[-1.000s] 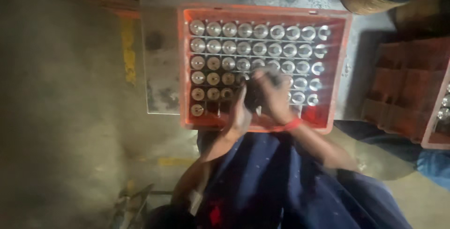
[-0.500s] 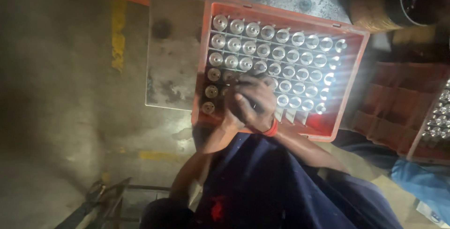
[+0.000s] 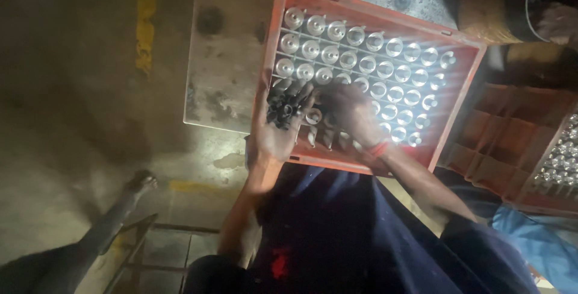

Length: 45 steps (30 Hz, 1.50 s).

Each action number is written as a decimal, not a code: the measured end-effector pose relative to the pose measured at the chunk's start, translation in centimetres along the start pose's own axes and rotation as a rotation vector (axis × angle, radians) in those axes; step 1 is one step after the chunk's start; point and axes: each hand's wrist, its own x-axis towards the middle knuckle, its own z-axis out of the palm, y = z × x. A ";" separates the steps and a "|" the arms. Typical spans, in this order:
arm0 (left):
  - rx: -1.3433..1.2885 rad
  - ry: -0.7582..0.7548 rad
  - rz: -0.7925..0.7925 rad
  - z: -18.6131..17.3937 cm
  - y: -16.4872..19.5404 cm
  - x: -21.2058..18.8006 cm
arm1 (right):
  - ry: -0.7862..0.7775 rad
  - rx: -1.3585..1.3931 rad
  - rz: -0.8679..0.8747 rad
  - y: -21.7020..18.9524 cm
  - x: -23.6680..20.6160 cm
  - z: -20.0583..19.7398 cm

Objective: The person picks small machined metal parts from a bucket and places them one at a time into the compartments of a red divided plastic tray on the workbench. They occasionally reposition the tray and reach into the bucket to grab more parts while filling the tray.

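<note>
The left hand (image 3: 282, 126) lay palm-up, its grip spread under a heap of small dark rings (image 3: 285, 106). The right hand (image 3: 352, 110) reached into the orange crate (image 3: 463, 98) among shiny metal cups (image 3: 361, 59); its grip could not be told.

Left hand (image 3: 278, 126) is now lying open, palm up, showing small dark parts (image 3: 284, 108), having parted from right hand (image 3: 352, 112), which is reaching into crate (image 3: 463, 98).

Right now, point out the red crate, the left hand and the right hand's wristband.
red crate (image 3: 463, 98), head view, right wall.
left hand (image 3: 278, 134), head view, open palm holding small dark parts.
wristband (image 3: 378, 149), head view, red band at wrist.
</note>
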 end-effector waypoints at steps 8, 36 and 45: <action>-0.032 -0.048 -0.006 -0.3 -0.1 0.3 | 0.107 0.090 -0.322 -1.5 -0.9 -0.5; 0.190 0.071 -0.059 0.0 -1.2 0.9 | 0.304 0.757 0.176 3.7 -0.6 0.4; 0.343 0.009 -0.027 -1.1 -1.1 0.7 | 0.163 0.033 -0.263 0.7 2.7 -0.8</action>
